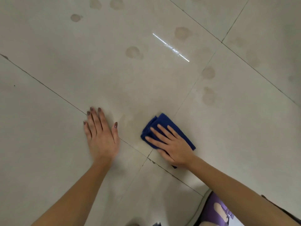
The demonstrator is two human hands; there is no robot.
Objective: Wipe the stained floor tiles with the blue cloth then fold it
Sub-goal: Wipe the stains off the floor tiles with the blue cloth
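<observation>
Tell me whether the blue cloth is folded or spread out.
Folded: the cloth is a compact pad with layered edges showing at its far end, pressed under the flat right hand.

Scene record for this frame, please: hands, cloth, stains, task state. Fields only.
left hand: flat on the floor tiles, fingers straight, holds nothing
right hand: fingers straight, pressing down on the blue cloth
blue cloth: bunched in loose folds on the tile, partly under the right hand
stains: several round brownish marks, all beyond the cloth, away from the person
task state: wiping not finished; cloth not yet neatly folded
</observation>
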